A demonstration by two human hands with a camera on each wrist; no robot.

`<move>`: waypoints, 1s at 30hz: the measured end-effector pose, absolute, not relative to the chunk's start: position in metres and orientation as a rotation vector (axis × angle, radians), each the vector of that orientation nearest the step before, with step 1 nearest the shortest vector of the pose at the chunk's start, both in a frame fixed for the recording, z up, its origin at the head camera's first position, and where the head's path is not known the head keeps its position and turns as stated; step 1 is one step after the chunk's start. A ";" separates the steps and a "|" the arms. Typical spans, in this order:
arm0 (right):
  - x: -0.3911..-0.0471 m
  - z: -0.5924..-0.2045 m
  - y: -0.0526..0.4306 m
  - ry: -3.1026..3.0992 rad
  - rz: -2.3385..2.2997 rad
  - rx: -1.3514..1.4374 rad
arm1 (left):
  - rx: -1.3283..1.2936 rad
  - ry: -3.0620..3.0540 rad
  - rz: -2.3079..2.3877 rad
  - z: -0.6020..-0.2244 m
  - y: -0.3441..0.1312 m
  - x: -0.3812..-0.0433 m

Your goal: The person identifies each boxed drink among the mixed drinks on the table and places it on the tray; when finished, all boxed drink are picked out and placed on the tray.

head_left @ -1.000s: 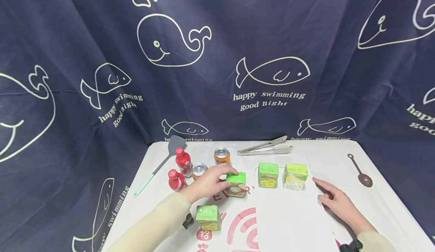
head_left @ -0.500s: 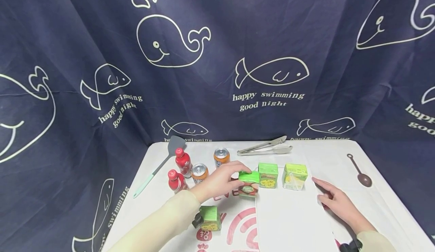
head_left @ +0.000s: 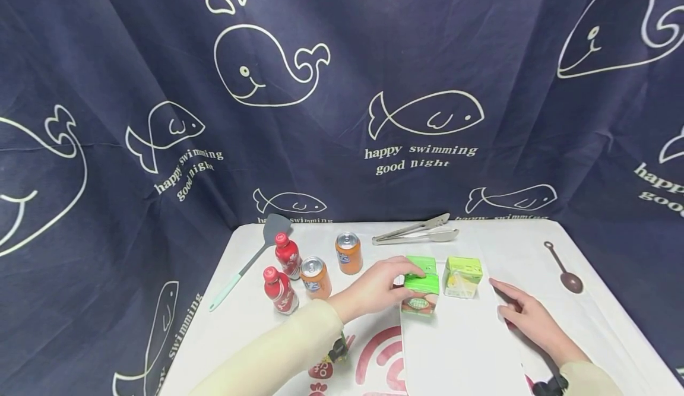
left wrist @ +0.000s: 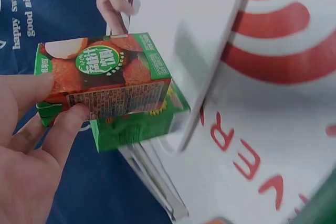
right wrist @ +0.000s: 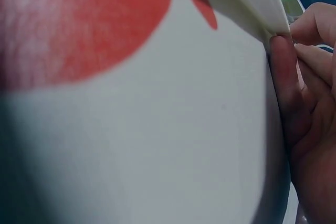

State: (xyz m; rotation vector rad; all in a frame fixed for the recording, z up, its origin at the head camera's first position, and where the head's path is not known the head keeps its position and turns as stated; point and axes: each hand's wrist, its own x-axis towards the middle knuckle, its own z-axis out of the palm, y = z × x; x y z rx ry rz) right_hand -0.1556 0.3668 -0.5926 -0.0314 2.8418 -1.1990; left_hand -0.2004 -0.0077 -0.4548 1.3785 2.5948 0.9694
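Observation:
My left hand (head_left: pixel 376 288) grips a green-topped juice carton (head_left: pixel 420 304) by its side, over the back left part of a white board (head_left: pixel 459 348). In the left wrist view, thumb and fingertips pinch one end of this carton, whose reddish-brown side shows fruit pictures. Close behind it stands another green carton (left wrist: pixel 139 129), partly covered. A yellow-green carton (head_left: pixel 462 277) stands to the right on the board. My right hand (head_left: pixel 529 319) rests at the board's right edge, index finger extended and fingertips touching the edge (right wrist: pixel 281 11).
Two red bottles (head_left: pixel 280 291) and two orange cans (head_left: pixel 350 254) stand at the left. A grey spatula (head_left: pixel 256 259) lies beyond them, metal tongs (head_left: pixel 417 233) at the back, a brown spoon (head_left: pixel 565 270) far right. My left sleeve and wrist mostly hide another carton.
My left hand has carried the gripped carton rightward from the printed tablecloth to over the board, in front of the other green carton. My right hand has stayed at the board's edge.

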 end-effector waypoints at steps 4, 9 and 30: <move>-0.155 -0.592 0.367 2.837 -1.215 -0.048 | 1.369 2.591 0.969 -0.460 0.007 -0.198; -0.154 -0.594 0.367 2.824 -1.244 -0.046 | 1.373 2.604 0.943 -0.466 0.022 -0.196; -0.154 -0.592 0.365 2.821 -1.236 -0.055 | 1.419 2.662 0.805 -0.481 0.067 -0.182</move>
